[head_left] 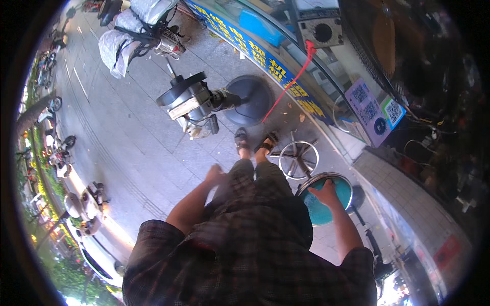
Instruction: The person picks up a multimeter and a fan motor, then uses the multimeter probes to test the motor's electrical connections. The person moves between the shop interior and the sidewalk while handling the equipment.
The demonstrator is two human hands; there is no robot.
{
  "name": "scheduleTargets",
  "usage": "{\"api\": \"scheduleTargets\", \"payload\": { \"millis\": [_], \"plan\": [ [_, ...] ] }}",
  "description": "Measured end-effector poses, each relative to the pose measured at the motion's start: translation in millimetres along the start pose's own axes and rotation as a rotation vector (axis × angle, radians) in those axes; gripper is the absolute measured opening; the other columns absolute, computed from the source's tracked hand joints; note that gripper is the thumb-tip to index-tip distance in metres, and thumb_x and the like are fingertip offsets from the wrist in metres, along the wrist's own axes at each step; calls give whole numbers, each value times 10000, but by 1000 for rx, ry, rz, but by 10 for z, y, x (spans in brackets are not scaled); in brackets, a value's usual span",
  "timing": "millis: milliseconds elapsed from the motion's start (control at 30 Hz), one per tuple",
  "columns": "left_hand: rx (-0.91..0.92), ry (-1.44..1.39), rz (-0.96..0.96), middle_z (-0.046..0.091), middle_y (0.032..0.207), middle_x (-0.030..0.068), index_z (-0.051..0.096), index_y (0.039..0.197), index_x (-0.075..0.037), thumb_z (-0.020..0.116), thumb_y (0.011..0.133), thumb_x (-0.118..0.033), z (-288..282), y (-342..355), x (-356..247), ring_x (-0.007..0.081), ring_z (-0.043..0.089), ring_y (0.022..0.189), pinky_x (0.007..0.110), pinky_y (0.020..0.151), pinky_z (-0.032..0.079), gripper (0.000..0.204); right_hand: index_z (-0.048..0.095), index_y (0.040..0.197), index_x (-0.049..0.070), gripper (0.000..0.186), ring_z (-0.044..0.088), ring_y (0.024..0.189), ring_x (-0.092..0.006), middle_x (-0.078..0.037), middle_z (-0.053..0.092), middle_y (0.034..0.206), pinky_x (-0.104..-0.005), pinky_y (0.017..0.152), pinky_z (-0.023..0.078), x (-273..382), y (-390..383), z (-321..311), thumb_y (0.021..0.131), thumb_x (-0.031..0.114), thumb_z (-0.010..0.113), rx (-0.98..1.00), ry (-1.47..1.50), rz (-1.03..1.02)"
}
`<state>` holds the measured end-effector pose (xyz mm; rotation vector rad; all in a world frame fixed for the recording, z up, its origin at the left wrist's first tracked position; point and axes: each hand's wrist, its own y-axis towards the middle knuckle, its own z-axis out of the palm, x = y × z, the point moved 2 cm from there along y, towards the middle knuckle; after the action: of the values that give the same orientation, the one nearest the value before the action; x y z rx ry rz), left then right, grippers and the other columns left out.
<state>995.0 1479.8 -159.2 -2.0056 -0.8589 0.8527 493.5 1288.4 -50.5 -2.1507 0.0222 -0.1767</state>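
Note:
My right hand (pixel 324 194) is closed on the far rim of a round stool with a teal seat (pixel 317 210), its thumb lying over the seat. The stool's metal legs and foot ring (pixel 299 160) show beyond the seat, so it appears tilted. My left hand (pixel 215 175) hangs beside my left thigh, slightly blurred, its fingers curled with nothing visible in them. Ahead of my sandalled feet stands a motor-like machine head (pixel 191 104) with a dark disc, carried on a post with a round black base (pixel 250 100).
A glass counter with a blue and yellow sign (pixel 260 53) runs along the right. From a red plug (pixel 310 46) on it, a red cord (pixel 288 87) drops to the pavement. A plastic-wrapped vehicle (pixel 135 38) stands far ahead; parked two-wheelers (pixel 61 150) line the left.

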Motion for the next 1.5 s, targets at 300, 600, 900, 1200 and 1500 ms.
{"api": "scheduleTargets", "payload": {
  "millis": [300,600,900,1200,1500],
  "plan": [
    [-277,-445,-30,737,1038,181,624,1296,-1,729,937,-313,-534,467,1037,252,711,894,398,805,577,487,392,1378,-185,1173,482,1368,-475,-362,509,1429,-484,1153,402,56,174,15,722,666,861,-5,-131,27],
    [-112,-367,16,739,1161,212,659,1303,-43,734,924,-372,-394,187,856,340,717,1068,442,931,561,508,349,1453,-61,912,454,1415,-447,-338,426,1521,-449,1179,398,-70,351,91,838,404,836,172,-217,233],
    [14,-362,598,686,1217,197,584,1361,-20,767,941,-410,-217,137,-1380,335,678,1115,440,956,536,602,671,1254,79,454,572,1275,-401,-208,665,1277,-409,987,529,-595,784,573,921,384,621,230,-805,-117],
    [-637,-545,917,561,1385,282,431,1494,25,841,875,-296,-1099,528,-3688,404,597,1238,444,1076,464,809,561,1403,68,697,549,1245,-433,-236,574,1352,-500,999,508,-988,1040,850,861,483,699,84,46,-141],
    [-134,-195,681,710,900,228,685,1112,-23,575,1027,-439,-286,1097,-2955,372,701,861,484,769,521,439,460,1273,-122,700,531,1225,-511,-326,539,1294,-535,1037,481,-258,280,355,827,273,827,2,-91,22]
  ]
}}
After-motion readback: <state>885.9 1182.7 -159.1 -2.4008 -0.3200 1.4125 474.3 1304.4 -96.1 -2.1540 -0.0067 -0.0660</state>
